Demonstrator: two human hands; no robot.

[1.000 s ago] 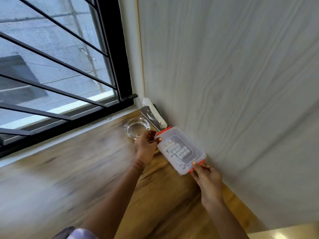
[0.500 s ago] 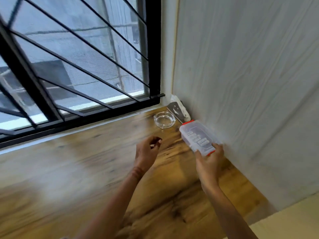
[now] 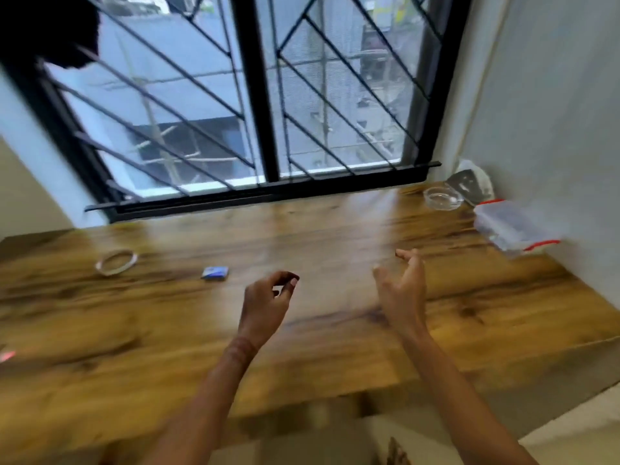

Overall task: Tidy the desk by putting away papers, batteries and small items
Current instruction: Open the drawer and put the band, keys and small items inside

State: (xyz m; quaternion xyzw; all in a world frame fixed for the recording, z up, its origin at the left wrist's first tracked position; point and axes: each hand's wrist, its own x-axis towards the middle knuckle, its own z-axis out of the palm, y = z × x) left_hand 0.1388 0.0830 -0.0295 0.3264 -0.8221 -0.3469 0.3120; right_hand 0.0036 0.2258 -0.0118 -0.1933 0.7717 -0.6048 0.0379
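A clear plastic box with red clasps (image 3: 511,226) lies on the wooden desk (image 3: 167,323) against the right wall. Neither hand touches it. My left hand (image 3: 266,303) hovers over the middle of the desk with loosely curled fingers and holds nothing. My right hand (image 3: 402,286) hangs beside it, fingers relaxed and spread, also holding nothing. A small blue packet (image 3: 215,273) lies left of my left hand. Farther left sits a roll of clear tape (image 3: 116,261).
A glass ashtray (image 3: 442,198) and a grey-and-white packet (image 3: 469,182) stand in the far right corner by the barred window (image 3: 261,105). A small red thing (image 3: 6,355) shows at the desk's left edge. The desk's front edge runs just below my forearms.
My right hand has let go of the clear box, which now lies by the wall. Both hands have drawn back toward the middle of the desk, and the view has swung left.
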